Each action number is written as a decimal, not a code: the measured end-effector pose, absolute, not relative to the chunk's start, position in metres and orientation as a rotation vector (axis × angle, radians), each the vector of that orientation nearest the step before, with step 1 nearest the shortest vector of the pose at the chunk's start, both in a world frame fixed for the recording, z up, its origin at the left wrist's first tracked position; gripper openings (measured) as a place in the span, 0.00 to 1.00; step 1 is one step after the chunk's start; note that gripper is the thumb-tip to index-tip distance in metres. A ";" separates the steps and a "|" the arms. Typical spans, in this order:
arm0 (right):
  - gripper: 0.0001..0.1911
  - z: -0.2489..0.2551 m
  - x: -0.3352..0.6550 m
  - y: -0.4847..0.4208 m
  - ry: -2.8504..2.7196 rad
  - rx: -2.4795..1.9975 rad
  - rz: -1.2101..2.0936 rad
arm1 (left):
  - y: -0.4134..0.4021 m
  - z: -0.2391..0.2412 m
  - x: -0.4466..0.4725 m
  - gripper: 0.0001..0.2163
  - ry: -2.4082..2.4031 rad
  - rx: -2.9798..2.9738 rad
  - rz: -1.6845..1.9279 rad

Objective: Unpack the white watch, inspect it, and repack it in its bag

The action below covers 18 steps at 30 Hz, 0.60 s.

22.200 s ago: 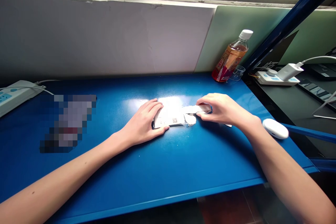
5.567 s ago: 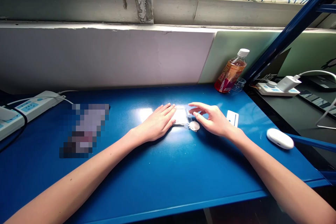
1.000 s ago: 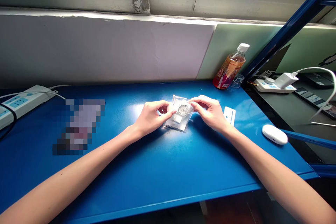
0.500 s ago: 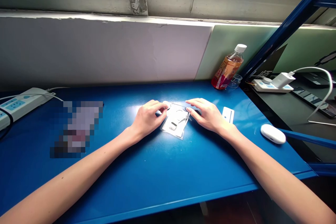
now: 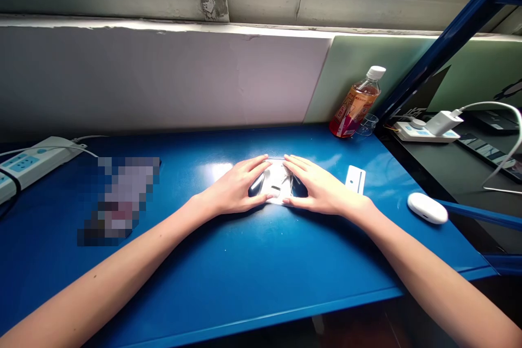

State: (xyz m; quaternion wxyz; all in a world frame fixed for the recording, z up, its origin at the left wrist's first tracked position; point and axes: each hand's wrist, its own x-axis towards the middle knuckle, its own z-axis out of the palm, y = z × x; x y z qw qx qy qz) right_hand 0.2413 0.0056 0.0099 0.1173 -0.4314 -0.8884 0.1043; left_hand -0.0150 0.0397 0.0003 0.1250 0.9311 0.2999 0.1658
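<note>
A small clear plastic bag (image 5: 276, 187) with small white and silvery items inside lies flat on the blue table (image 5: 244, 261). My left hand (image 5: 238, 190) rests on its left side, fingers stretched out flat. My right hand (image 5: 322, 191) lies on its right side, fingers likewise flat and spread. Both hands press down on the bag, and their fingertips nearly meet above it. Much of the bag is hidden under my fingers.
A small white card (image 5: 354, 179) lies just right of my right hand. A white oval case (image 5: 427, 208) sits near the table's right edge. A bottle of amber drink (image 5: 356, 103) and a clear cup (image 5: 369, 124) stand at the back right. A power strip (image 5: 28, 160) lies far left.
The bag was held up between both hands a second ago. It has been laid down, and both hands have gone from pinching its top edge to lying flat on it.
</note>
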 end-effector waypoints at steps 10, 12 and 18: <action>0.54 0.007 0.256 0.016 -2.569 -1.321 0.457 | 0.045 -0.001 -0.020 0.46 0.915 2.754 0.396; 0.55 0.007 0.256 0.017 -2.580 -1.326 0.453 | 0.045 -0.002 -0.020 0.46 0.915 2.751 0.392; 0.56 0.008 0.256 0.018 -2.620 -1.333 0.434 | 0.045 -0.004 -0.019 0.47 0.936 2.775 0.389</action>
